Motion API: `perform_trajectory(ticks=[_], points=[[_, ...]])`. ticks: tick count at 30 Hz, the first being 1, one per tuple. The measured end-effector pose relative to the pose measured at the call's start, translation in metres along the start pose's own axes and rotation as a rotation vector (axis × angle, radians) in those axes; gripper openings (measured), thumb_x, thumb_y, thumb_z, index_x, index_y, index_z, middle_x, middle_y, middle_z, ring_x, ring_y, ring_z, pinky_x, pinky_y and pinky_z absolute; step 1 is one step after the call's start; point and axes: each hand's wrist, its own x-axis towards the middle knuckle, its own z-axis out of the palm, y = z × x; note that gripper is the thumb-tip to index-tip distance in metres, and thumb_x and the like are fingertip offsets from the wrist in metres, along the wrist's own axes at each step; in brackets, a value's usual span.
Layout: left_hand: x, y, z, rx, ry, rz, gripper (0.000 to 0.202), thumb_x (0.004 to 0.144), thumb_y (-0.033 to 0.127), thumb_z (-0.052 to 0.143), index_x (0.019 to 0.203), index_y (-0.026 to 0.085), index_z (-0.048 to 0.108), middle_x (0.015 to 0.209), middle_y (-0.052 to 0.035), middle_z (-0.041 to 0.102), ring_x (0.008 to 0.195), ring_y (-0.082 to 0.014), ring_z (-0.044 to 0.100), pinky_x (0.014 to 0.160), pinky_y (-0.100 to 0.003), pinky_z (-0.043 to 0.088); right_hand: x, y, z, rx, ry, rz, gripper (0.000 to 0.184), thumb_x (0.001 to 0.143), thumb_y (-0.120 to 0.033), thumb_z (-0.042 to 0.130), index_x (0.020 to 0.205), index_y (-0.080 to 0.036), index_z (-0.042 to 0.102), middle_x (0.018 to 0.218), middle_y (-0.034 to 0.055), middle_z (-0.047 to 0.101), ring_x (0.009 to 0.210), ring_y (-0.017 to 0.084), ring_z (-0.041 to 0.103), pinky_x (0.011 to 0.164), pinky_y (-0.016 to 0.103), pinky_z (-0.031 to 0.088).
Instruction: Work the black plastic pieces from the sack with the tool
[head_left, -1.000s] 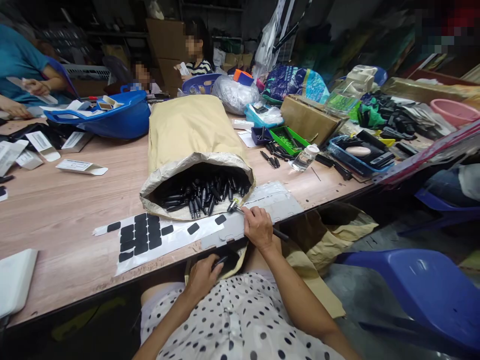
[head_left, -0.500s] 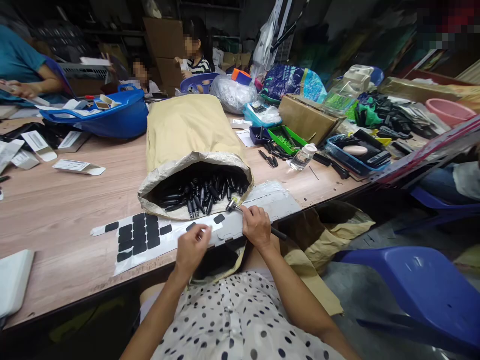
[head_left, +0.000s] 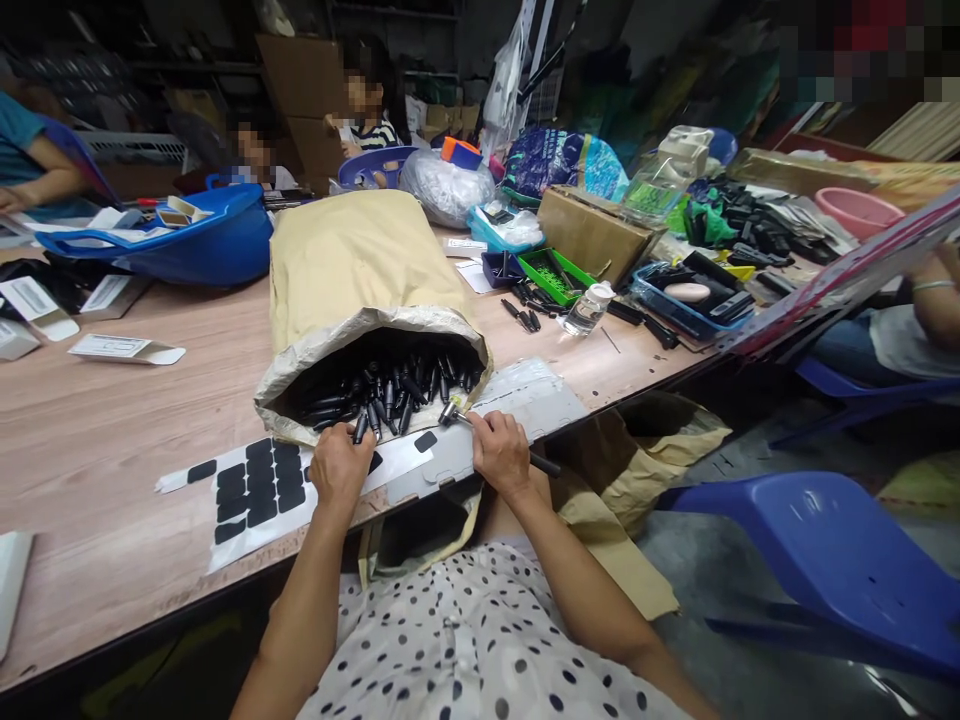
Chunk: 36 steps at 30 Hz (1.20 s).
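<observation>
A tan paper sack (head_left: 352, 270) lies on the wooden table (head_left: 112, 420), its mouth open toward me and filled with several black pen-like parts (head_left: 390, 385). My left hand (head_left: 341, 470) is at the sack's mouth with its fingers closed round one black part (head_left: 360, 428). My right hand (head_left: 501, 455) grips a slim black tool with a metal tip (head_left: 450, 414), resting on a grey plastic sheet (head_left: 517, 405). A white backing sheet with black adhesive pads (head_left: 255, 485) lies left of my left hand.
A blue tub (head_left: 187, 240), small white cartons (head_left: 124, 348), a cardboard box (head_left: 589, 232), green tray (head_left: 556, 275) and clear bottle (head_left: 586, 310) crowd the table. Other people sit at the far side and right. A blue stool (head_left: 825, 560) stands at right.
My left hand rose from my lap to the backing sheet, then moved left and forward to the sack's mouth and closed on a black part. The right hand stayed put.
</observation>
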Motion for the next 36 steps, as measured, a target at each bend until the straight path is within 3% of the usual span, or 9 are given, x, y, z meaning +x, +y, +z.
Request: perform_trajectory(ticks=[5,9,12,17,25,36], points=[[-0.028,0.003,-0.012,-0.161,0.047,0.161,0.016,0.08,0.03,0.062,0.094,0.024,0.069,0.094,-0.0047,0.069,0.077,-0.0218,0.064,0.063,-0.03,0.047,0.0,-0.001,-0.001,0.02,-0.009,0.009,0.035,0.093,-0.019,0.052,0.123,-0.027,0.069,0.091,0.0085,0.058,0.088,0.024,0.046,0.075,0.034,0.034],[-0.041,0.007,0.002,-0.305,-0.156,0.449,0.015,0.084,0.028,0.062,0.096,0.025,0.07,0.09,-0.0026,0.068,0.083,-0.0196,0.064,0.073,-0.028,0.05,-0.001,-0.002,-0.001,0.033,0.022,0.023,0.033,0.094,-0.019,0.052,0.12,-0.026,0.07,0.091,0.0079,0.059,0.087,0.023,0.047,0.075,0.034,0.034],[-0.04,0.005,0.018,-0.332,-0.24,0.535,0.014,0.084,0.025,0.063,0.095,0.025,0.071,0.086,-0.0023,0.066,0.085,-0.0205,0.064,0.078,-0.031,0.052,-0.001,-0.001,0.001,0.055,0.028,0.043,0.032,0.094,-0.019,0.052,0.12,-0.027,0.07,0.092,0.0076,0.06,0.086,0.022,0.047,0.075,0.033,0.035],[-0.034,0.001,0.028,-0.388,-0.264,0.493,0.014,0.082,0.027,0.066,0.095,0.025,0.073,0.083,-0.0017,0.065,0.082,-0.0201,0.063,0.08,-0.033,0.052,0.0,0.002,-0.004,0.162,0.024,0.084,0.03,0.096,-0.021,0.05,0.116,-0.026,0.072,0.089,0.007,0.062,0.083,0.022,0.052,0.074,0.032,0.04],[-0.037,0.006,0.026,-0.397,-0.305,0.438,0.012,0.082,0.025,0.068,0.092,0.024,0.074,0.084,-0.0015,0.064,0.082,-0.0191,0.062,0.078,-0.032,0.051,-0.017,-0.024,-0.027,0.623,0.032,0.061,0.037,0.101,-0.024,0.04,0.128,-0.022,0.065,0.105,0.0083,0.07,0.099,0.019,0.066,0.087,0.03,0.055],[-0.039,0.012,0.024,-0.467,-0.313,0.364,0.01,0.079,0.017,0.07,0.087,0.023,0.073,0.082,0.0003,0.063,0.078,-0.0169,0.062,0.073,-0.028,0.05,-0.022,-0.042,-0.046,0.602,-0.044,0.002,0.041,0.103,-0.022,0.037,0.133,-0.024,0.064,0.097,0.0075,0.068,0.089,0.017,0.066,0.082,0.026,0.056]])
